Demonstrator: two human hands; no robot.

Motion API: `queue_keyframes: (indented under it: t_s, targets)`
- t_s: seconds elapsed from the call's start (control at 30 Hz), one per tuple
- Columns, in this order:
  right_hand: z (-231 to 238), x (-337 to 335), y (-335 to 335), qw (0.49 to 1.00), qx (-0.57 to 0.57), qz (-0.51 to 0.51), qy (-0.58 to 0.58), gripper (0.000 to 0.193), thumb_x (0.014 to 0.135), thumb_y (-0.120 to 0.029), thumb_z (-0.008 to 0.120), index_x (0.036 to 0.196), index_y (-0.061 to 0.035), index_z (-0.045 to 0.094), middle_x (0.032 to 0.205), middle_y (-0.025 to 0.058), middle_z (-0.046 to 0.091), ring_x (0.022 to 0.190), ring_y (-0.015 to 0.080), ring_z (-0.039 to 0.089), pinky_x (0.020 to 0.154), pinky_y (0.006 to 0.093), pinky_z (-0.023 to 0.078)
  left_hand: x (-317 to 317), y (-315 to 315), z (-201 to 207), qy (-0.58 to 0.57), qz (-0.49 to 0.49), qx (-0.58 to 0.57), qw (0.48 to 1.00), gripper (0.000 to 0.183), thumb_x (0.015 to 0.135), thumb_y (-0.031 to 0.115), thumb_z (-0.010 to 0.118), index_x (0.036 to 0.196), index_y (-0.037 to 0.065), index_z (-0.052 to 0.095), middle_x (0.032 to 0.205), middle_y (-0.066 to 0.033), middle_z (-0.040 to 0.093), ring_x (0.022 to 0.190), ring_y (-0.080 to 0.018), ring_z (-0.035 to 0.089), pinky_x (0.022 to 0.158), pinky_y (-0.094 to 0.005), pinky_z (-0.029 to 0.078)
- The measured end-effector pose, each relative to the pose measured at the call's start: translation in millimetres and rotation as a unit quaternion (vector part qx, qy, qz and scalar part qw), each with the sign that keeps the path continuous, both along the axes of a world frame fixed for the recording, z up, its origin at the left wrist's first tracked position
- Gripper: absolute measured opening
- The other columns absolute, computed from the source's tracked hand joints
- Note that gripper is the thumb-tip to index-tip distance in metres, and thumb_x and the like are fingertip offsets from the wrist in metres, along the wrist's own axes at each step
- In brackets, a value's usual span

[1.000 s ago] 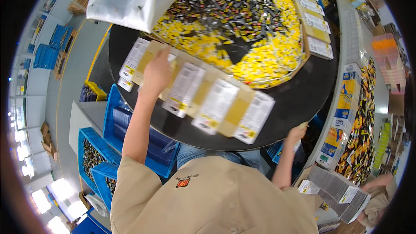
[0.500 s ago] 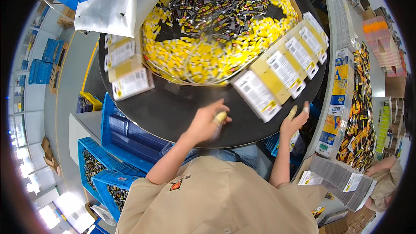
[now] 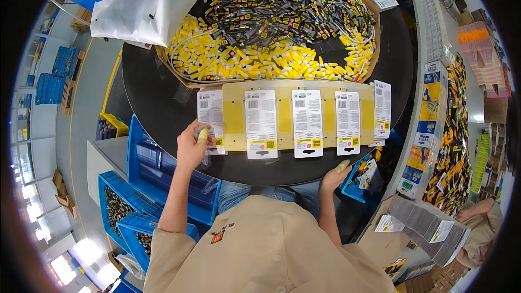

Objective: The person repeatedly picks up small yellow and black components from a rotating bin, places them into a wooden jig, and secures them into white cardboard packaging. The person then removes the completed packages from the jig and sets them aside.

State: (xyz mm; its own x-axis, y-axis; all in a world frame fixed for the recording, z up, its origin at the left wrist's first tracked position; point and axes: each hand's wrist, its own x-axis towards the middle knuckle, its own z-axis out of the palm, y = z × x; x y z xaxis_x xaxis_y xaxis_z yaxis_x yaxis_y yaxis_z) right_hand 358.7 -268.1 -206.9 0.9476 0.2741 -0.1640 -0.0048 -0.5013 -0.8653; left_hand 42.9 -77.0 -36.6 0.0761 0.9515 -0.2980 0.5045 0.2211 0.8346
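Observation:
A yellow board [image 3: 234,114] lies on the black round table [image 3: 157,103] right in front of me, with several white printed cards [image 3: 261,122] in a row on it. My left hand [image 3: 191,149] is at the board's left end, on the lower corner of the leftmost card [image 3: 210,116]. Its fingers pinch a small clear and yellow piece. My right hand [image 3: 334,174] rests at the table's near edge below the right end of the board, with nothing in it. Beyond the board a big shallow box [image 3: 179,76] holds heaps of yellow and dark small parts.
Blue crates [image 3: 157,176] stand under the table at my left. A white bag [image 3: 130,16] lies at the far left. Racks of packaged goods [image 3: 429,130] and a stack of cards [image 3: 429,228] are at the right, where another person's sleeve [image 3: 483,228] shows.
The board with its cards has swung round on the table from the right to straight in front of me. My left hand went left to the end card; my right hand dropped to the edge.

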Motion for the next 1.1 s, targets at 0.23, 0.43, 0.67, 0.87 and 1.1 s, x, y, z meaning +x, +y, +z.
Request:
queue_keyframes:
  t_s: [0.23, 0.43, 0.67, 0.87, 1.1]
  targets:
    - [107, 36, 27, 0.781, -0.142, 0.381, -0.473, 0.058, 0.091, -0.020, 0.059, 0.146, -0.0117, 0.040, 0.152, 0.0166, 0.035, 0.141, 0.0353, 0.031, 0.113, 0.0637, 0.010, -42, 28, 16, 0.034, -0.062, 0.063, 0.995, 0.016, 0.092, -0.001, 0.051, 0.102, -0.002, 0.063, 0.093, -0.0126, 0.067, 0.079, -0.0166, 0.071, 0.069, -0.0270, 0.054]
    - [121, -18, 51, 0.673, -0.077, 0.622, -0.393, 0.050, 0.079, -0.010, 0.067, 0.129, -0.0189, 0.061, 0.145, 0.0074, 0.047, 0.140, 0.0316, 0.036, 0.114, 0.0648, 0.006, -17, 24, 48, 0.010, -0.050, 0.167, 0.985, 0.019, 0.093, 0.005, 0.057, 0.111, 0.003, 0.063, 0.088, -0.0110, 0.069, 0.078, -0.0154, 0.069, 0.072, -0.0265, 0.051]
    - [114, -92, 101, 0.704, 0.169, 0.675, -0.144, 0.028, 0.079, -0.015, 0.067, 0.106, -0.0119, 0.066, 0.137, 0.0077, 0.054, 0.122, 0.0265, 0.050, 0.114, 0.0546, 0.022, 86, -6, 99, -0.097, -0.184, 0.203, 0.957, 0.037, 0.093, 0.006, 0.056, 0.130, 0.008, 0.054, 0.091, -0.0123, 0.067, 0.068, -0.0190, 0.064, 0.065, -0.0306, 0.050]
    - [116, 55, 155, 0.899, 0.086, 0.418, -0.095, 0.024, 0.086, -0.014, 0.066, 0.103, 0.0005, 0.058, 0.105, 0.0150, 0.061, 0.088, 0.0255, 0.060, 0.075, 0.0432, 0.044, 178, -32, 84, -0.187, -0.436, 0.055, 0.879, 0.053, 0.091, 0.009, 0.061, 0.139, 0.007, 0.040, 0.111, -0.0160, 0.062, 0.104, -0.0295, 0.062, 0.085, -0.0408, 0.050]
    - [141, 243, 176, 0.833, 0.457, -0.214, -0.227, 0.023, 0.099, -0.017, 0.053, 0.106, 0.0042, 0.055, 0.094, 0.0146, 0.062, 0.078, 0.0220, 0.063, 0.067, 0.0312, 0.056, 253, -8, -9, -0.126, -0.379, 0.037, 0.916, 0.064, 0.081, -0.004, 0.063, 0.137, 0.003, 0.034, 0.099, -0.0181, 0.063, 0.094, -0.0372, 0.062, 0.081, -0.0449, 0.050]
